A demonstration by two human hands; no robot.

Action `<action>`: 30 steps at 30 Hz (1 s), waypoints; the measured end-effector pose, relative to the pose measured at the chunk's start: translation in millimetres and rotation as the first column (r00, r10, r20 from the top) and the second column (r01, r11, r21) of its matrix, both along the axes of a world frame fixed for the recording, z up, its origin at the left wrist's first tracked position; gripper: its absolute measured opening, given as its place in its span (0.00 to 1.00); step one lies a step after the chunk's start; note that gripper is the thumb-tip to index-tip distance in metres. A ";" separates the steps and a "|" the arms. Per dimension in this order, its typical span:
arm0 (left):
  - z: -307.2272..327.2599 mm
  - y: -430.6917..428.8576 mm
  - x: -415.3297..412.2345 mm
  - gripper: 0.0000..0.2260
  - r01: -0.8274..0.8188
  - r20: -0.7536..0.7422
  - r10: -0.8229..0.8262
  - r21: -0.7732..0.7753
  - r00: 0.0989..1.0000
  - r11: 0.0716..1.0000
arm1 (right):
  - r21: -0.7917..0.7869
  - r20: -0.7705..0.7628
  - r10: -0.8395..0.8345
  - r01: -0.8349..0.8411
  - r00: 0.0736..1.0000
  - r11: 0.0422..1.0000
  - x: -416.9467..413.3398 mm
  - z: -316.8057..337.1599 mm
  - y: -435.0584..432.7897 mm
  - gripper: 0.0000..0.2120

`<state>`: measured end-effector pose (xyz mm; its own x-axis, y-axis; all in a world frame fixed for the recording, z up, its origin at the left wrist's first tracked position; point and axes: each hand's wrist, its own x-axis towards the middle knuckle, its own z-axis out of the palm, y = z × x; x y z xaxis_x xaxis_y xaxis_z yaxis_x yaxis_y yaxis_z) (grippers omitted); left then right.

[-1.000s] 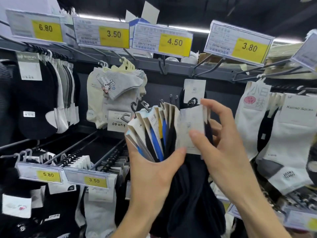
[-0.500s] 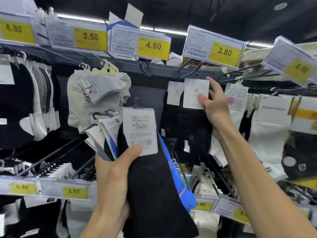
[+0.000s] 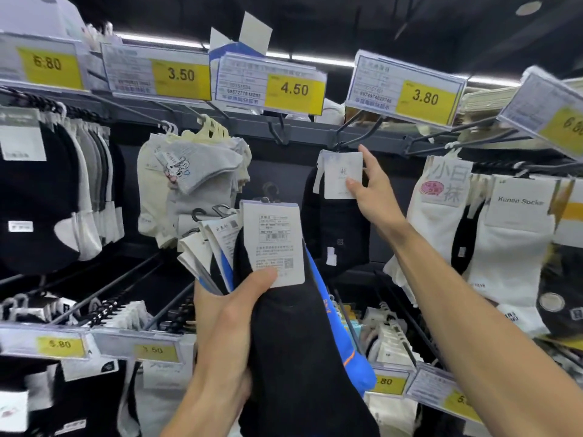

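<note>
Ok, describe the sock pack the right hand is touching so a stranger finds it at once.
Find the yellow 3.80 price tag up top. Just below its left end hangs a black sock pair, whose white card the right hand pinches. Its neighbours to the right are white socks.

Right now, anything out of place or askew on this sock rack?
The hook under the 4.50 price tag hangs empty, unlike its full neighbours. The left hand grips a fanned bundle of socks off the rack; the right hand pinches a hanging pair's card.
</note>
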<state>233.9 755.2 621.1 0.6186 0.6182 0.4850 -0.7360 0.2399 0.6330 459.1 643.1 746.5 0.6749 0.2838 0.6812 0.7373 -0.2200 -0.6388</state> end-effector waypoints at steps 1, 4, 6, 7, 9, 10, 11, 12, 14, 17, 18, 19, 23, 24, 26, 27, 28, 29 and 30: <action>0.4 -0.1 0.1 0.20 -0.001 0.001 0.001 -0.003 1.000 1.000 | -0.044 -0.012 -0.040 0.040 0.999 0.998 -5.2 2.4 0.2 0.32; -1.0 -1.0 0.3 0.20 -0.019 0.014 0.019 -0.010 1.000 1.000 | -0.154 0.128 -0.281 0.299 0.951 0.942 -44.9 -1.1 -1.0 0.30; -3.5 -1.5 0.7 0.18 -0.049 0.014 0.049 -0.004 0.999 0.999 | -0.051 0.284 -0.265 0.291 0.921 0.955 -94.0 -21.1 -4.8 0.23; -3.2 -2.1 0.4 0.19 -0.067 0.017 0.067 0.009 0.998 0.998 | -0.014 0.311 -0.203 0.218 0.928 0.976 -122.5 -33.9 -6.8 0.18; -1.5 -3.7 0.6 0.21 -0.116 0.041 0.113 0.088 0.993 0.989 | -0.057 0.265 -0.056 0.074 0.963 0.996 -174.0 -53.0 -9.4 0.18; 0.0 -5.4 0.9 0.23 -0.144 0.050 0.138 0.138 0.989 0.980 | -0.104 0.216 0.001 0.022 0.976 0.994 -189.4 -59.7 -9.4 0.22; 1.2 -7.3 1.2 0.25 -0.164 0.053 0.157 0.180 0.986 0.970 | -0.147 0.169 0.038 -0.013 0.985 0.989 -197.6 -64.3 -8.1 0.26; 1.6 -9.2 1.9 0.27 -0.173 0.055 0.165 0.215 0.985 0.961 | -0.176 0.124 0.062 -0.039 0.990 0.984 -200.8 -66.7 -7.4 0.29; 1.5 -12.5 2.5 0.31 -0.173 0.054 0.165 0.276 0.985 0.945 | -0.163 0.033 0.132 -0.125 0.991 0.979 -196.1 -66.7 -8.4 0.26; -0.4 -12.8 0.9 0.40 -0.110 0.071 0.094 0.289 0.993 0.951 | -0.075 -0.094 0.329 -0.337 0.939 0.939 -184.0 -63.4 -15.5 0.16; -0.9 -11.5 0.4 0.41 -0.086 0.076 0.068 0.265 0.995 0.960 | -0.024 -0.127 0.401 -0.407 0.907 0.913 -180.3 -63.6 -17.5 0.14; -1.3 -10.2 0.2 0.40 -0.066 0.083 0.047 0.241 0.995 0.968 | 0.042 -0.157 0.462 -0.461 0.873 0.886 -177.1 -64.5 -19.6 0.13; -1.7 -8.9 0.5 0.31 -0.053 0.077 0.037 0.215 0.996 0.975 | 0.204 -0.201 0.561 -0.525 0.803 0.826 -168.5 -68.6 -24.6 0.16; -2.4 -8.7 0.4 0.30 -0.054 0.081 0.038 0.198 0.996 0.979 | 0.238 -0.203 0.568 -0.523 0.797 0.818 -166.7 -69.7 -25.5 0.15; -3.7 -7.6 0.3 0.28 -0.037 0.094 0.022 0.158 0.995 0.987 | 0.305 -0.196 0.576 -0.509 0.794 0.805 -164.2 -70.7 -26.9 0.15; -4.1 -7.3 0.2 0.28 -0.030 0.099 0.015 0.150 0.995 0.988 | 0.316 -0.174 0.561 -0.493 0.810 0.810 -163.8 -71.2 -27.0 0.16; -4.4 -7.5 0.5 0.29 -0.026 0.105 0.010 0.159 0.994 0.987 | 0.301 -0.138 0.523 -0.467 0.841 0.831 -163.4 -72.1 -27.1 0.17; -4.4 -8.2 0.9 0.30 -0.027 0.108 0.007 0.181 0.994 0.983 | 0.265 -0.100 0.469 -0.431 0.877 0.863 -163.6 -73.0 -26.9 0.19; -3.5 -10.0 1.3 0.32 -0.033 0.108 0.010 0.212 0.994 0.977 | 0.218 -0.070 0.423 -0.400 0.903 0.890 -164.5 -73.5 -25.9 0.21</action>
